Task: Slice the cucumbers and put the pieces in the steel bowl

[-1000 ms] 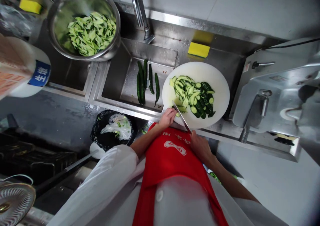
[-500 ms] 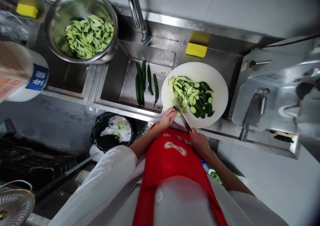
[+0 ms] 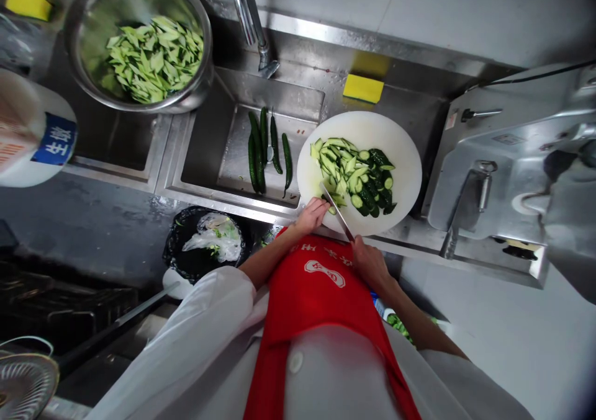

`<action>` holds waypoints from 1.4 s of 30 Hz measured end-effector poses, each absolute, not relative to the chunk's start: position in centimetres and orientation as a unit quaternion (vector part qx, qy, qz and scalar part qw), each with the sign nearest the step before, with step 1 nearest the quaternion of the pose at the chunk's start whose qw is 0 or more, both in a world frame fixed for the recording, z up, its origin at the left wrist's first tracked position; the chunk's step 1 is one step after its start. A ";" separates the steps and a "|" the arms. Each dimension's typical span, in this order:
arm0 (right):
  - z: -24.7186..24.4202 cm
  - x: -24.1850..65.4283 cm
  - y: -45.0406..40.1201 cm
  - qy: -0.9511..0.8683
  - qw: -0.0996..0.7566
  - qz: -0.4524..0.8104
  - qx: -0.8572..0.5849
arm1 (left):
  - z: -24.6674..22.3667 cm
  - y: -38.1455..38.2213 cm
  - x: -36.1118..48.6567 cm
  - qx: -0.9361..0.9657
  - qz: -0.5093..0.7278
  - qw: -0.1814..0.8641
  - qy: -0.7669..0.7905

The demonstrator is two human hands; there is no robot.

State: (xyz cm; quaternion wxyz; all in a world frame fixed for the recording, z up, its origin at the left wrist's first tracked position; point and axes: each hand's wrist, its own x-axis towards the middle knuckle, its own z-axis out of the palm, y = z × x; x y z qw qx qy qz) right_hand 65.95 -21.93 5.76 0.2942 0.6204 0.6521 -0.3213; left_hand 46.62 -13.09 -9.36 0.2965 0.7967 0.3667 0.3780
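Observation:
My right hand (image 3: 369, 260) is wrapped round the handle of a kitchen knife (image 3: 339, 214), whose blade points away to the upper left over the round white cutting board (image 3: 405, 153). Close to the blade, at the board's near left edge, my left hand (image 3: 313, 214) has its fingers closed on a piece of cucumber (image 3: 332, 210), mostly hidden by the fingers. Pale slanted cucumber slices (image 3: 333, 159) lie on the left of the board. To their right is a heap of dark-skinned cucumber chunks (image 3: 370, 200).
Several whole cucumbers (image 3: 254, 159) lie in the sink (image 3: 233, 184) under a faucet (image 3: 265, 54). A steel pot (image 3: 69, 41) of cut slices stands left. Behind the board lies a yellow sponge (image 3: 363, 89). A cleaver (image 3: 463, 212) rests on the machine at right; a black-lined bin (image 3: 174, 246) stands below.
The view has shifted slightly, so the surroundings sit a little further left and up. Both hands keep nearly the same place on the board, with the knife still beside the left fingers.

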 end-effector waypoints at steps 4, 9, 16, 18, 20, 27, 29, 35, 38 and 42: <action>5.7 66.1 -21.8 0.652 0.285 -0.327 0.622 | -9.5 -13.1 46.7 0.794 0.384 0.301 0.364; 5.5 66.4 -21.9 0.650 0.289 -0.320 0.626 | -9.8 -13.1 46.7 0.789 0.389 0.302 0.367; 4.7 66.5 -22.0 0.653 0.280 -0.325 0.625 | -10.0 -13.3 46.5 0.791 0.373 0.300 0.380; 4.4 66.3 -21.8 0.652 0.279 -0.322 0.627 | -10.2 -13.3 46.3 0.788 0.379 0.303 0.378; 4.3 66.2 -21.6 0.650 0.278 -0.322 0.629 | -10.5 -13.3 46.1 0.788 0.385 0.311 0.366; 5.6 67.0 -22.1 0.658 0.281 -0.322 0.620 | -11.2 -13.0 45.8 0.814 0.375 0.288 0.337; 6.0 67.2 -22.4 0.655 0.300 -0.321 0.615 | -11.1 -13.0 45.8 0.820 0.374 0.279 0.332; 5.5 66.6 -21.9 0.659 0.305 -0.325 0.606 | -11.2 -12.9 45.4 0.823 0.353 0.301 0.328; 5.3 66.6 -21.4 0.664 0.304 -0.322 0.603 | -11.5 -12.9 45.4 0.822 0.350 0.306 0.330; 6.1 67.8 -22.0 0.654 0.296 -0.330 0.613 | -11.5 -12.9 45.4 0.822 0.336 0.316 0.335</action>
